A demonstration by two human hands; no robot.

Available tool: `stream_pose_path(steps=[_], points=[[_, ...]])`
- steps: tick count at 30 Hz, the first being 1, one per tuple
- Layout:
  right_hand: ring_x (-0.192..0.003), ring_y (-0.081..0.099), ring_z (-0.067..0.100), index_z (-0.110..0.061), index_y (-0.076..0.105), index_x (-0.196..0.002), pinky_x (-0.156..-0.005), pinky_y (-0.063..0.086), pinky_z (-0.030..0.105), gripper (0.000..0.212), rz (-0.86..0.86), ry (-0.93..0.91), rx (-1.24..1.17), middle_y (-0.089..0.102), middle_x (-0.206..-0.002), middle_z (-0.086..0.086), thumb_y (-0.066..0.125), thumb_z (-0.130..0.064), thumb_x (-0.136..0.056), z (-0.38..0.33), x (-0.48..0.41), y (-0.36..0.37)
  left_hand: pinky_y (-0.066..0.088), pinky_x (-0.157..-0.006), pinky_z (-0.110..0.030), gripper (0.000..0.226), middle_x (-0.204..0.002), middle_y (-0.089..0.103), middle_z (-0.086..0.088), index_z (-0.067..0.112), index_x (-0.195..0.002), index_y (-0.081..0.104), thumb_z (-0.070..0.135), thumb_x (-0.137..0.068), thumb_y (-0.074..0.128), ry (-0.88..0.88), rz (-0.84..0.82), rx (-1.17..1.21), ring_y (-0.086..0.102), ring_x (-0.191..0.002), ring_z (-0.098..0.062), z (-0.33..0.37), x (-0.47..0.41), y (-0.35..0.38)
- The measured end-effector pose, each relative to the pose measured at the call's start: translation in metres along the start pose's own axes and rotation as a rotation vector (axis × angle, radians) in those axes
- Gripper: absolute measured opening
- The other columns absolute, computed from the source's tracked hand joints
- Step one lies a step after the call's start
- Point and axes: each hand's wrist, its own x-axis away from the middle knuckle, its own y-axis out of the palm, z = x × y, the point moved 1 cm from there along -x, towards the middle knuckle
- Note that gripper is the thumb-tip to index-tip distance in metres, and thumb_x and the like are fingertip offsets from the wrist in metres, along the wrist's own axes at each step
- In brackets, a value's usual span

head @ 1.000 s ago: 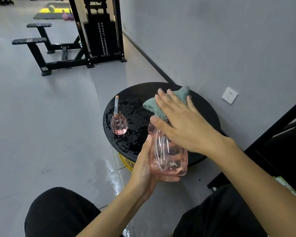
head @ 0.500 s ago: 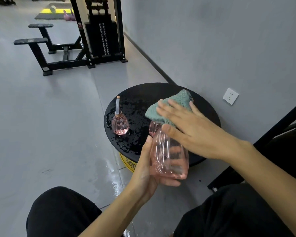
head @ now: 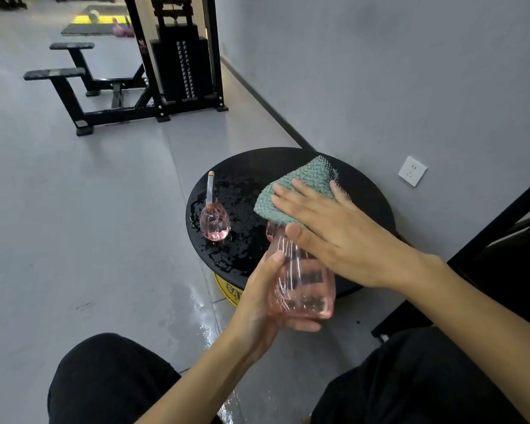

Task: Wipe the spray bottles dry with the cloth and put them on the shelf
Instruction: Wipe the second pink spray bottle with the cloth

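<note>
The left hand grips the bottle by its base. The flat right hand presses the cloth on its neck. Its long axis points away, toward the bench.

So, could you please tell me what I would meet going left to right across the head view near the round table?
Small pink bottle, larger pink bottle, wall socket; the cloth overlaps the larger bottle, so I omit it.

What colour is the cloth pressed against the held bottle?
The cloth is a muted teal green with a bumpy, scale-like weave, seen in the head view, the only view.
</note>
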Motion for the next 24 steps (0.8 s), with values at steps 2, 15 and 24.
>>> stream_pose_path(steps=[2, 15, 24], points=[[-0.145, -0.01, -0.005, -0.034, 0.011, -0.153, -0.119, -0.014, 0.036, 0.075, 0.021, -0.001, 0.028, 0.0, -0.159, -0.021, 0.0, -0.066, -0.087, 0.005, -0.002, -0.003, 0.059, -0.05, -0.037, 0.083, -0.112, 0.071, -0.01, 0.026, -0.134, 0.051, 0.065, -0.064, 0.072, 0.002, 0.002, -0.005, 0.072, -0.082, -0.028, 0.0, 0.0, 0.0], [-0.146, -0.011, 0.0, -0.028, 0.009, -0.154, -0.12, -0.011, 0.036, 0.077, 0.038, 0.032, 0.079, -0.001, -0.16, -0.016, 0.004, -0.064, -0.087, -0.003, -0.007, -0.004, 0.06, -0.051, -0.038, 0.068, -0.115, 0.07, -0.01, 0.03, -0.133, 0.05, 0.059, -0.072, 0.063, 0.023, -0.019, -0.023, 0.072, -0.088, -0.029, -0.001, -0.002, 0.003], [-0.144, -0.017, -0.002, -0.027, -0.002, -0.154, -0.121, -0.009, 0.032, 0.087, 0.015, 0.075, 0.017, -0.012, -0.159, -0.015, 0.001, -0.072, -0.079, -0.01, 0.002, 0.0, 0.059, -0.051, -0.037, 0.077, -0.114, 0.068, -0.018, 0.02, -0.137, 0.047, 0.062, -0.073, 0.055, 0.011, 0.006, -0.023, 0.072, -0.083, -0.031, -0.001, -0.005, 0.0]])
